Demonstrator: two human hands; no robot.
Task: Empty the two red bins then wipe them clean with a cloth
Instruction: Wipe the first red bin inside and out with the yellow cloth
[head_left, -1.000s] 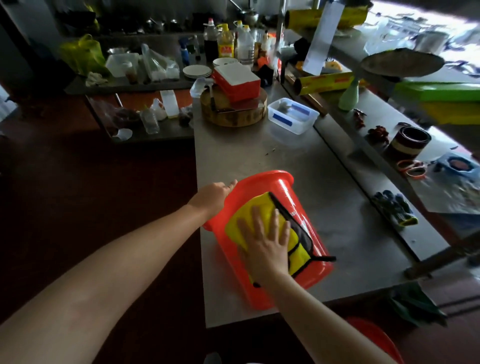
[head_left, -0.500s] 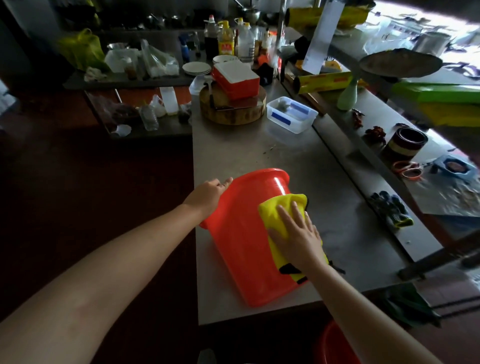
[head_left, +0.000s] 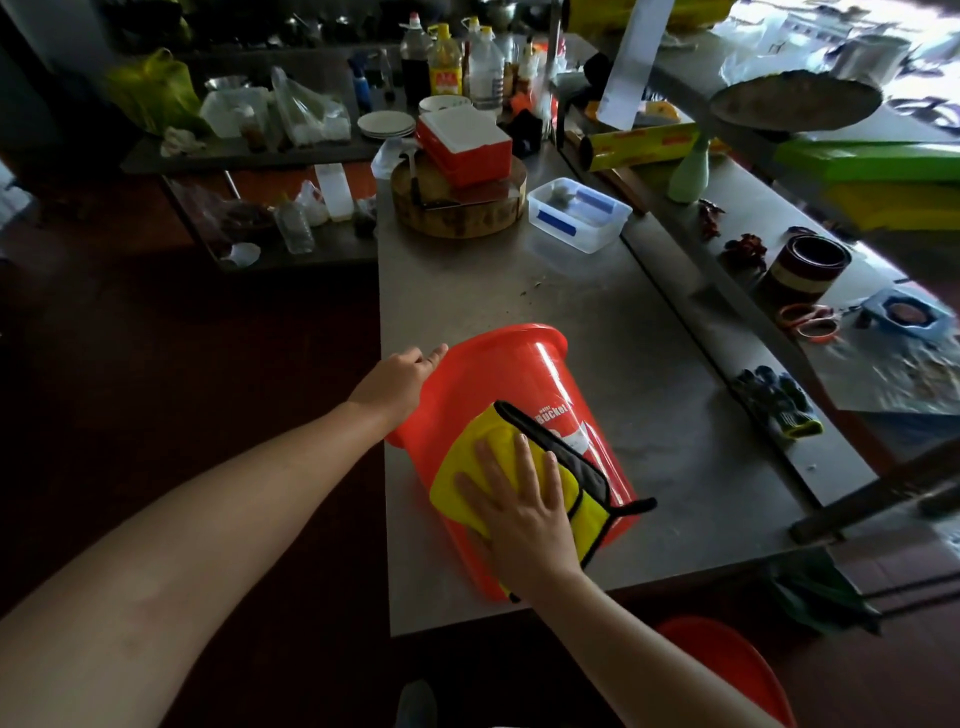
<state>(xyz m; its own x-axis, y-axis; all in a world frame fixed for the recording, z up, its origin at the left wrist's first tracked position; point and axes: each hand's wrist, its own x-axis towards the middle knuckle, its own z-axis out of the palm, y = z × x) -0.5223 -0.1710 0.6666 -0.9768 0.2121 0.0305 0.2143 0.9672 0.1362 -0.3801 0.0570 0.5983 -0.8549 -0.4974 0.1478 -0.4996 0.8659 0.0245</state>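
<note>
Red bin (head_left: 519, 374) plus second bin (head_left: 727, 660): we are gripping first's rim with left hand (head_left: 395, 382), flat right hand (head_left: 524, 514) pressing one cloth (head_left: 480, 423) on it.

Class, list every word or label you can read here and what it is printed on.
"Bucket": white sticker on the red plastic bucket.
Small word above it: too small to read.
Red label on the yellow plastic bottle: blurred.
Red print on the yellow wrap roll: blurred.

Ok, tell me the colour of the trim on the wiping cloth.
Black: the trim edging the yellow wiping cloth, clearest in the head view.
</note>
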